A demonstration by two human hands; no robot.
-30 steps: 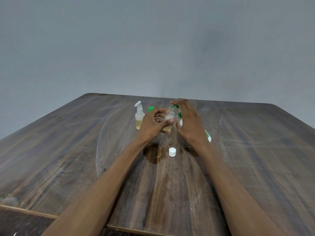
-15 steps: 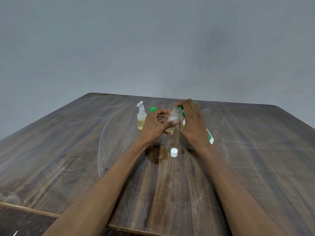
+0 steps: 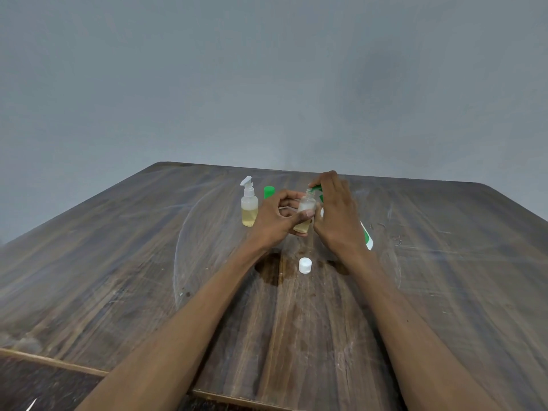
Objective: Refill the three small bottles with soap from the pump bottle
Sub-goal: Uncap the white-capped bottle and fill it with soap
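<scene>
Dim even light, soft shadows, wide-angle edge distortion

Table (image 3: 124,262), dark scratched wood. On it: spray bottle (image 3: 249,207), part-filled yellow, at 11 o'clock of centre; green cap (image 3: 269,191) just right of it; white cap (image 3: 305,265) at centre.

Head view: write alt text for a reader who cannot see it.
A left hand holds a small open bottle above a wooden table, while the right hand tilts a green-and-white pump bottle over it. A white cap and a spray bottle stand nearby.
</scene>
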